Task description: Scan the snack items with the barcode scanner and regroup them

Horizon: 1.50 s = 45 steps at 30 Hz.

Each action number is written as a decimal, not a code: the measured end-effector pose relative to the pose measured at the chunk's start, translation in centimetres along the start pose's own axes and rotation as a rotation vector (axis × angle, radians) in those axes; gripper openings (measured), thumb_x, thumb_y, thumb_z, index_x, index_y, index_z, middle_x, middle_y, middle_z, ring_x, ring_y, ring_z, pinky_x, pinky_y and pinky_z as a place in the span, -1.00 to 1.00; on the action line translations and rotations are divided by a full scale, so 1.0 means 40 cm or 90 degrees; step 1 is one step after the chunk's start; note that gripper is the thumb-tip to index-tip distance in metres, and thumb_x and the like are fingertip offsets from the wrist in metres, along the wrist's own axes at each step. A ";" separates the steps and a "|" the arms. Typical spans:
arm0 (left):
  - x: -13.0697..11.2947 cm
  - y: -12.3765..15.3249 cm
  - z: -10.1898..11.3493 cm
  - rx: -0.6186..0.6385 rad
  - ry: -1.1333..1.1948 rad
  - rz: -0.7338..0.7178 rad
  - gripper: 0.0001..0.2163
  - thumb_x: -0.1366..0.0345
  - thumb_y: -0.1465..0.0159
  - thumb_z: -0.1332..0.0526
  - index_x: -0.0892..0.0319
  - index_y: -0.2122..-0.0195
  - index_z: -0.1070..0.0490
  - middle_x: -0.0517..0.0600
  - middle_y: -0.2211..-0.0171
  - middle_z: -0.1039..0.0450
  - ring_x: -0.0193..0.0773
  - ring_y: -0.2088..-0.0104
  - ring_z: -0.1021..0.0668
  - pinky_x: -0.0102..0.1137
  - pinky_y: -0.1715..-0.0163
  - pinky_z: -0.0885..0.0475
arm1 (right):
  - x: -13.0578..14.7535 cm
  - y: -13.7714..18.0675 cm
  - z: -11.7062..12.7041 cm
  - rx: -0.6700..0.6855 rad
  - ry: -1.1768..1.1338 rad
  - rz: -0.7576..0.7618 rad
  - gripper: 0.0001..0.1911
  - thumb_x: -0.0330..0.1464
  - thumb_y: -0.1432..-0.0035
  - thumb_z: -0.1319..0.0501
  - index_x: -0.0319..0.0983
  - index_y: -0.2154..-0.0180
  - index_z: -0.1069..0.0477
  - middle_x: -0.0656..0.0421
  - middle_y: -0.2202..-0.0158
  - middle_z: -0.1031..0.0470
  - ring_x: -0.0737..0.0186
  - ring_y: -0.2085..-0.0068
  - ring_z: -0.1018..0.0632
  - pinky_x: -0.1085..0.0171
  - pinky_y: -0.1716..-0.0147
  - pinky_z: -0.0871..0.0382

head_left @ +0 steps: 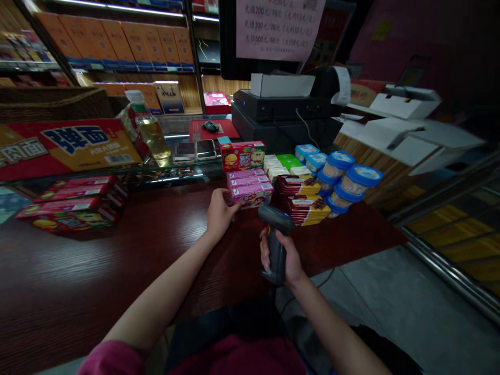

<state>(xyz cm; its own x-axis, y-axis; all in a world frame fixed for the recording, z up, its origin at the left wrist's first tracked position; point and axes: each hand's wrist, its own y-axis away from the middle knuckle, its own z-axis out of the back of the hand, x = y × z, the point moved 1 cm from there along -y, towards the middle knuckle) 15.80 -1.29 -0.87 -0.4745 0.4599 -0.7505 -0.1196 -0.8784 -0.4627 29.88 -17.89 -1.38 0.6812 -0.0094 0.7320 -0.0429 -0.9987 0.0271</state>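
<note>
My right hand (287, 258) is wrapped round the handle of a dark barcode scanner (275, 229), held upright with its head pointing at the goods. My left hand (221, 211) rests on the wooden counter (117, 260), its fingers closed on the near end of a pink snack box (252, 194) at the bottom of a small stack. A red and green box (242, 155) sits on top of that stack. To the right lie chocolate bars (302, 195) and blue-lidded cups (349, 179).
Red flat boxes (74, 203) lie at the counter's left. A large noodle carton (66, 146), an oil bottle (150, 133) and phones (195, 151) sit on the glass shelf behind. A till and receipt printer (289, 104) stand at the back. Grey floor (390, 302) lies to the right.
</note>
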 end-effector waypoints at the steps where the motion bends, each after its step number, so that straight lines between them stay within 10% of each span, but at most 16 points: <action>1: -0.001 0.000 -0.002 0.002 0.007 0.010 -0.59 0.25 -0.15 -0.49 0.12 0.09 -0.31 0.03 0.10 -0.45 -0.13 0.11 -0.54 -0.25 0.12 -0.45 | 0.001 0.002 -0.001 -0.004 0.007 -0.002 -0.65 -0.06 -0.20 -0.31 -0.23 0.23 -0.47 0.30 0.60 -0.37 0.40 0.72 -0.34 0.41 0.78 -0.29; 9: 0.054 0.033 0.123 0.014 0.057 -0.036 -0.34 0.15 -0.15 -0.51 0.01 -0.20 -0.23 0.08 0.03 -0.45 -0.13 0.09 -0.58 -0.26 0.17 -0.54 | -0.023 -0.017 -0.035 0.011 0.064 -0.097 -0.68 -0.07 -0.17 -0.34 -0.19 0.23 -0.49 0.25 0.57 -0.36 0.34 0.68 -0.34 0.35 0.76 -0.28; 16: 0.247 0.105 0.554 -0.068 -0.244 -0.163 -0.66 0.18 -0.32 -0.31 0.04 -0.09 -0.35 0.11 -0.03 -0.46 -0.04 -0.11 -0.53 -0.12 -0.17 -0.45 | -0.156 -0.129 -0.191 0.153 0.059 -0.211 -0.66 -0.07 -0.20 -0.32 -0.23 0.23 -0.48 0.26 0.57 -0.38 0.36 0.70 -0.32 0.36 0.77 -0.26; 23: 0.462 0.130 0.898 -0.406 -0.311 -0.003 -0.24 0.02 -0.10 -0.49 0.16 -0.23 -0.22 0.26 -0.18 -0.29 0.10 -0.26 -0.37 -0.01 -0.23 -0.38 | -0.309 -0.245 -0.371 0.264 0.060 -0.288 -0.64 -0.05 -0.22 -0.25 -0.24 0.24 -0.43 0.29 0.60 -0.39 0.37 0.72 -0.32 0.39 0.78 -0.24; 31: 0.577 0.105 0.916 -0.291 -0.003 0.129 -0.13 0.13 -0.09 -0.46 0.14 -0.36 -0.05 0.24 -0.17 -0.38 -0.05 -0.18 -0.52 -0.11 -0.19 -0.45 | -0.342 -0.286 -0.417 0.294 0.089 -0.286 -0.64 -0.05 -0.24 -0.24 -0.24 0.24 -0.41 0.27 0.59 -0.40 0.34 0.70 -0.35 0.37 0.77 -0.25; 45: 0.436 0.144 0.870 -0.156 -0.057 0.039 -0.54 0.12 -0.09 -0.47 0.14 0.04 -0.42 0.07 0.04 -0.58 -0.12 0.05 -0.63 -0.18 -0.03 -0.55 | -0.327 -0.290 -0.416 0.289 0.087 -0.256 -0.64 -0.05 -0.22 -0.23 -0.23 0.26 -0.40 0.28 0.62 -0.40 0.34 0.71 -0.33 0.37 0.78 -0.22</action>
<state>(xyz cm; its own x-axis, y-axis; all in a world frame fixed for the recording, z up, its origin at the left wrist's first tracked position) -23.50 -2.87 -0.21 -0.5512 0.3837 -0.7409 0.1212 -0.8418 -0.5261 9.30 -5.34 0.05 0.4788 0.3490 0.8056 0.5338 -0.8442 0.0485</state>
